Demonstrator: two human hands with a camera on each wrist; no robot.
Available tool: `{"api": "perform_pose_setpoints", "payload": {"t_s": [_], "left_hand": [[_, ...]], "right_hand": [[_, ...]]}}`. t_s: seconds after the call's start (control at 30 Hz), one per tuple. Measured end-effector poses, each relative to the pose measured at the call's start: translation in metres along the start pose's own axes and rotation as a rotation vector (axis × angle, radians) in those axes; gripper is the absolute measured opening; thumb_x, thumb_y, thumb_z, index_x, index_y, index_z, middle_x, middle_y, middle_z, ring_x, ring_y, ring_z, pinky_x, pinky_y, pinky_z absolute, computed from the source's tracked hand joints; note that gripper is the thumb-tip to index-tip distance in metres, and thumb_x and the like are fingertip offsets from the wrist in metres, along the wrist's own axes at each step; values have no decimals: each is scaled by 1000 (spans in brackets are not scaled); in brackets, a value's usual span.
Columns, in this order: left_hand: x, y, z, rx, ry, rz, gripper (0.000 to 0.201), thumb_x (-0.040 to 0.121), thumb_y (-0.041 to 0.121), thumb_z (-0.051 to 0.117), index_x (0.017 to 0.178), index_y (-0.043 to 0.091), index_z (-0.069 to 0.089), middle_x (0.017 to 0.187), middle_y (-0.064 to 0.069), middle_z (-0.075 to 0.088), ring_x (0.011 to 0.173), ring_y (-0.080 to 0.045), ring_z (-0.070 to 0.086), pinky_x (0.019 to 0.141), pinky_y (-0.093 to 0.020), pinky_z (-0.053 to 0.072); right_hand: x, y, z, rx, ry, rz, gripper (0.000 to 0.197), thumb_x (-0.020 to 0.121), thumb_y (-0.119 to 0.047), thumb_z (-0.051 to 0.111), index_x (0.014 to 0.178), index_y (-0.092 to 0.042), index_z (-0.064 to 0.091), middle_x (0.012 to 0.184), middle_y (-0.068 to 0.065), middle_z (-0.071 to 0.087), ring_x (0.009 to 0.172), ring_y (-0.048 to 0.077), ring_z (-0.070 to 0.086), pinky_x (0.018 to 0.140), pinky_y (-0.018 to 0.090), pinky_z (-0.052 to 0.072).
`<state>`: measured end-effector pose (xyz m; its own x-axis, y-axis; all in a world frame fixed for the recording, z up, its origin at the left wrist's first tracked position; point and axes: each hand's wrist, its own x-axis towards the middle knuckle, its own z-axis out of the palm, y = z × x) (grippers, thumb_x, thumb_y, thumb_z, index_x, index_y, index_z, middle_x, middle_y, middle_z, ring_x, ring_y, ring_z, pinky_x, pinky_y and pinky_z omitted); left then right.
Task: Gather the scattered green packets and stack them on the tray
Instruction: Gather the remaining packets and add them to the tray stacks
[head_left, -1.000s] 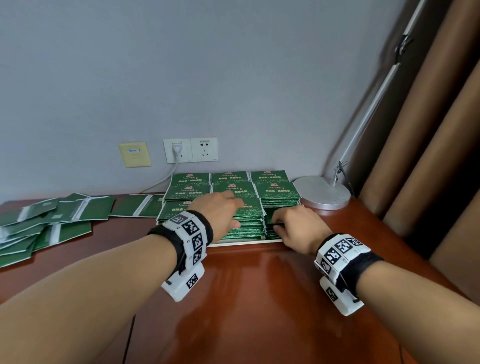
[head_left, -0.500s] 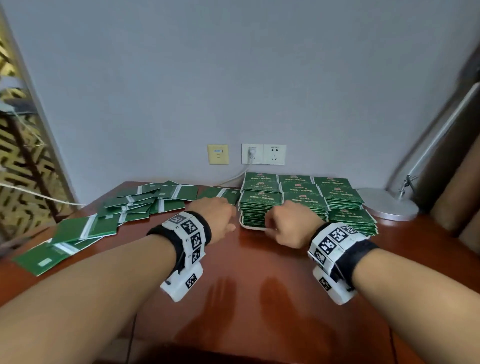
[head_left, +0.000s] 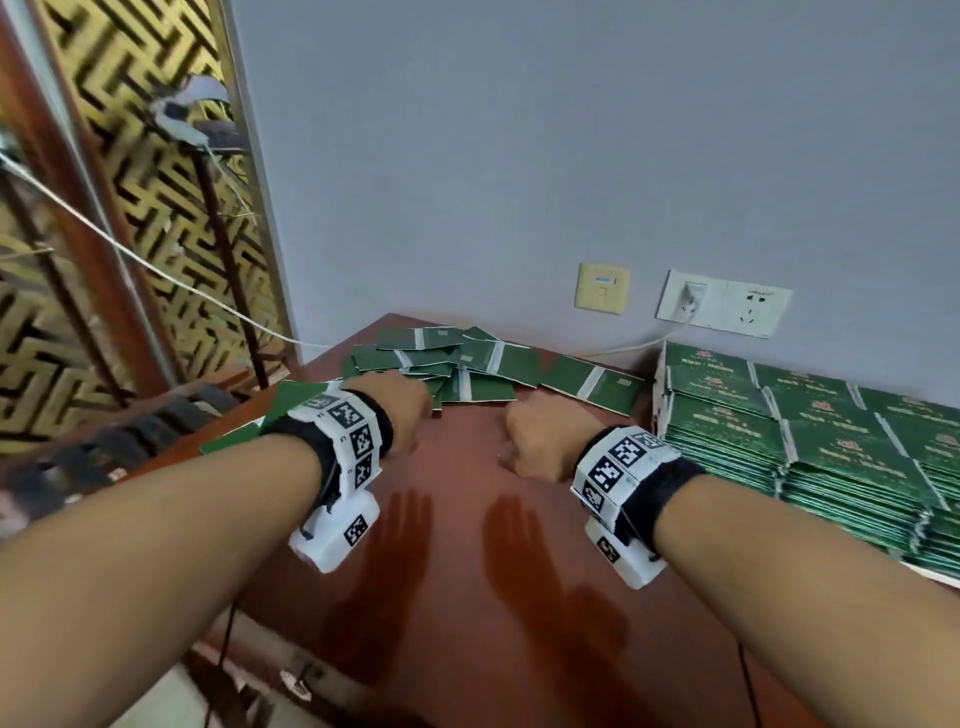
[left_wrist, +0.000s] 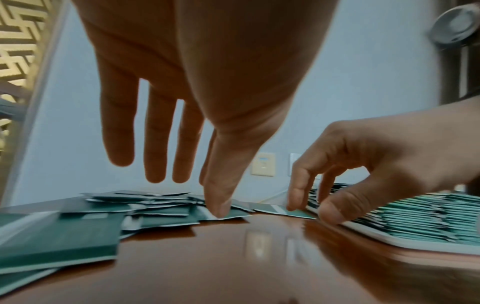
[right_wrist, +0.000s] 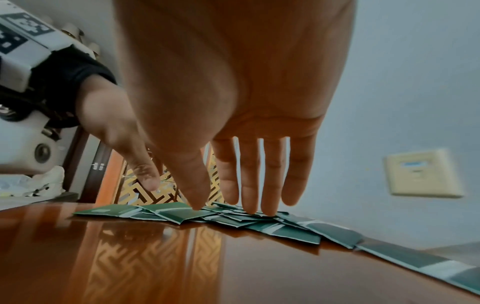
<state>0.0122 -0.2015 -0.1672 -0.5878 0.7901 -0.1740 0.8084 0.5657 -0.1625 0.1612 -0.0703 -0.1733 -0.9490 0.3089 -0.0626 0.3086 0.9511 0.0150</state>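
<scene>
Hands: two, left hand (head_left: 400, 410) and right hand (head_left: 540, 441). Wrist bands with square markers: two. Desk (head_left: 467, 597): one. Tray (left_wrist: 415, 245): one, bearing green packets in stacks (head_left: 841, 447); total too dense to count. Scattered green packets (head_left: 467, 364): overlapping, well over ten. Wall plates: two white, one yellow.

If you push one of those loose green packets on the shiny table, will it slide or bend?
Probably slide: the loose green packets lie flat and thin on the glossy table, which mirrors the arms. They look light, so several may shift together where they overlap. Some edges lift slightly in the wrist views, hinting that they flex rather than stay stiff.
</scene>
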Motion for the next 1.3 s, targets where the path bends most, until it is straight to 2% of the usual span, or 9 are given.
{"api": "perform_pose_setpoints", "payload": {"t_s": [0.1,0.33,0.5,0.63,0.73,0.9,1.07,1.17,1.3], "left_hand": [[37,-40,6,3,-55,-80,28,77,31,71,103,24,66,107,-6,72,96,-27,68,85,-39,58],[85,-116,38,-116,-204,-196,65,75,48,77,130,23,53,123,-7,64,110,-30,62,91,-38,53],[86,-142,47,-245,-286,-142,78,75,52,79,139,26,43,135,-1,55,123,-26,54,100,-42,47],[79,-153,40,-366,-287,-114,66,81,38,78,137,29,43,141,2,52,123,-23,54,98,-36,45],[71,-166,41,-424,-276,-123,81,83,31,79,149,26,34,161,5,26,138,-21,43,110,-35,37],[53,-188,55,-437,-364,-124,83,89,27,73,155,21,23,165,2,16,142,-22,38,112,-34,35],[44,-191,65,-422,-364,-100,96,85,24,78,157,20,15,165,-3,11,144,-25,30,113,-37,37],[42,-190,67,-404,-345,-132,93,81,25,81,153,16,22,159,-6,18,135,-26,38,102,-40,47],[36,-189,64,-305,-390,-84,68,85,36,76,140,17,40,149,-6,28,127,-25,40,92,-38,52]], "right_hand": [[64,-10,10,50,-18,-37,19,89,-33,60,88,-14,58,92,7,61,91,32,64,77,37,54],[184,-33,17,165,-58,-91,24,89,-29,59,109,-14,58,113,6,56,110,30,55,95,45,49],[203,-73,25,258,-158,-186,34,87,-26,61,119,-15,56,121,4,54,119,28,51,94,43,49],[204,-107,24,258,-229,-338,53,87,-21,59,138,-12,46,145,5,47,132,27,43,104,44,43],[207,-121,19,222,-359,-315,56,90,-20,57,143,-12,40,153,4,38,140,25,34,108,50,40],[205,-130,15,145,-400,-221,54,88,-18,55,140,-17,42,134,6,49,121,29,48,93,42,45],[198,-132,17,108,-456,-130,70,92,-31,59,152,-19,24,134,12,44,113,34,56,87,39,46],[196,-131,16,113,-498,-40,77,92,-44,62,151,-16,22,135,12,48,115,36,57,90,41,47],[183,-130,20,135,-521,88,69,95,-53,55,140,-8,29,128,13,59,110,35,63,84,41,49]]}}
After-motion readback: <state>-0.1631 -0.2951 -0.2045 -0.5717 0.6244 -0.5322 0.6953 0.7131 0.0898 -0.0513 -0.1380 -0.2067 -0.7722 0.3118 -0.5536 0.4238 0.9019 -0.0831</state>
